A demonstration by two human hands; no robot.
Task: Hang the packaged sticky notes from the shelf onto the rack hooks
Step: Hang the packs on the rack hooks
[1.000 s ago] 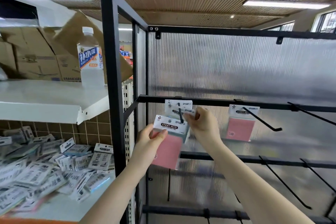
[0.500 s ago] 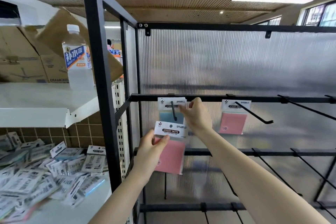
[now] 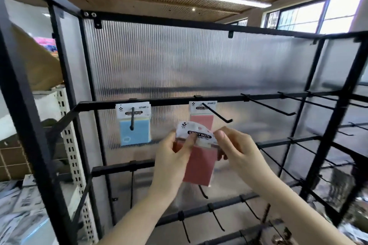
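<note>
I hold a pink sticky-note pack (image 3: 200, 162) in front of the black rack, below the second hook. My left hand (image 3: 175, 157) grips its left side with the thumb pressed on the white header card. My right hand (image 3: 235, 149) pinches the header's right edge. A blue pack (image 3: 134, 125) hangs on the leftmost hook (image 3: 132, 118) of the upper bar. Another pink pack (image 3: 202, 114) hangs on the second hook (image 3: 218, 112), partly hidden behind the pack I hold.
More bare black hooks (image 3: 266, 106) stick out to the right along the upper bar and on the lower bars (image 3: 215, 208). A ribbed translucent panel backs the rack. Loose packs (image 3: 18, 205) lie on the white shelf at lower left, past the rack's black post (image 3: 25, 117).
My right hand left the blue pack on the first hook and came down onto the pink pack's header. Both hands and the view have shifted right, toward the second hook.
</note>
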